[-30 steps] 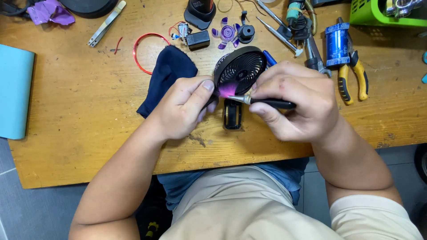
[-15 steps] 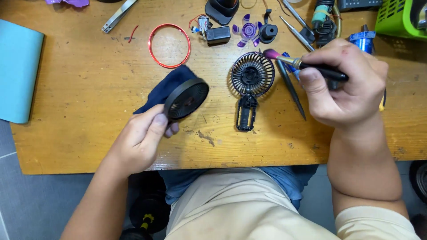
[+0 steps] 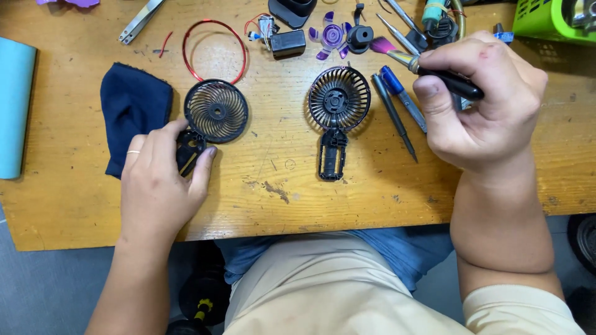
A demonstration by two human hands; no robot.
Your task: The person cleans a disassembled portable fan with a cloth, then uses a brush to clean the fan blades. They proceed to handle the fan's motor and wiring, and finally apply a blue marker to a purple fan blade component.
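Fan parts lie spread over the wooden counter (image 3: pixel 74 205). The left hand (image 3: pixel 160 186) rests palm down near the front edge, its fingers (image 3: pixel 202 167) curled onto the handle of the black front grille (image 3: pixel 215 111), pinning that half of the fan shell flat on the wood. Just left of it, touching the hand's side, lies a dark blue cloth (image 3: pixel 133 115). A loop of red wire (image 3: pixel 214 46) sits just behind the grille.

The right hand (image 3: pixel 481 108) is raised off the counter, fingers clenched around a small brush (image 3: pixel 428 68) with a black handle and pink bristles that point left. The rear fan housing (image 3: pixel 337 111) lies well apart from the grille, in the middle of the counter, handle toward the person. A blue pen (image 3: pixel 400 93) and a thin dark tool (image 3: pixel 394 118) lie just beside it, between housing and right hand. A purple fan blade (image 3: pixel 331 36) rests farther back.
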